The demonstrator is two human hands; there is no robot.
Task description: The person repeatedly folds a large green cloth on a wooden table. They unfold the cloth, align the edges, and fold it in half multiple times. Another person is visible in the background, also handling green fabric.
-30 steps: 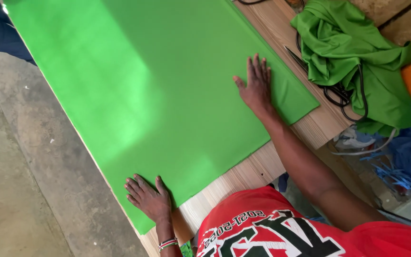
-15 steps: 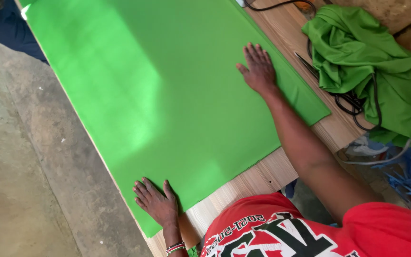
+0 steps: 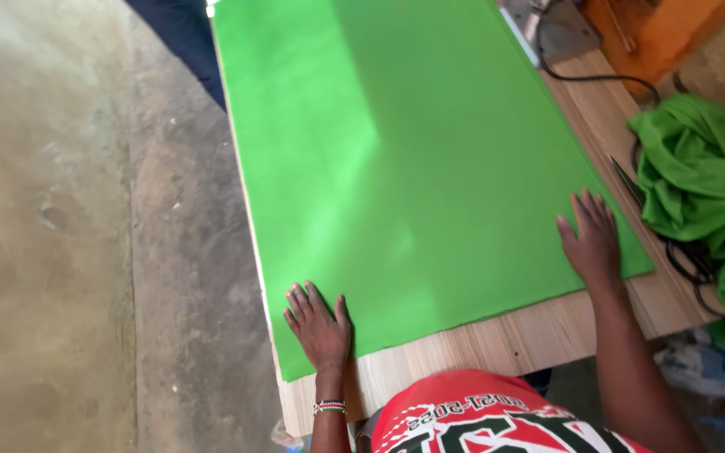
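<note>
Lay flat and smooth along the wooden table: green fabric sheet. Pressed onto its near corners, fingers spread and grasping nothing (probably to hold it flat): left hand and right hand. Heaped aside at the right: crumpled green cloth.

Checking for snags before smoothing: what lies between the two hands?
In the head view, only flat green fabric lies between the left hand and right hand; nothing rests on it there.

Two hands, one flat green sheet, one crumpled green cloth, one table.
</note>
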